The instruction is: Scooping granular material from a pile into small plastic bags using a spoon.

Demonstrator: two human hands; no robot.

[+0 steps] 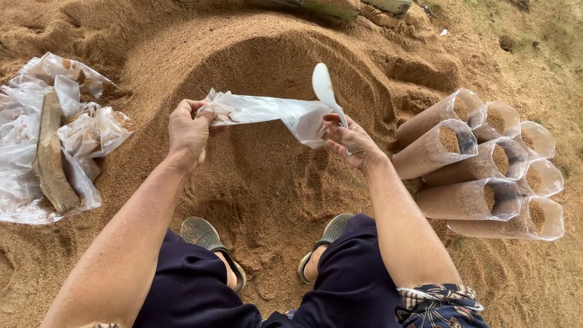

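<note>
- Clear plastic bag: empty, stretched between both hands above the sawdust heap.
- Left hand: pinched one end.
- Right hand: gripped the other end plus a white scoop.
- Filled bags: stacked right.
- Step, judged: opening the bag; mouth needed spreading.

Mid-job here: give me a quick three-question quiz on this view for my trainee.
1. True or false: the left hand grips one end of the clear plastic bag.
2. Besides the bag, what does the right hand hold? A) white spoon B) knife C) brush
3. Where do the filled bags lie stacked?

Key:
1. True.
2. A, the white spoon.
3. On their sides on the sawdust, at the person's right.
</note>
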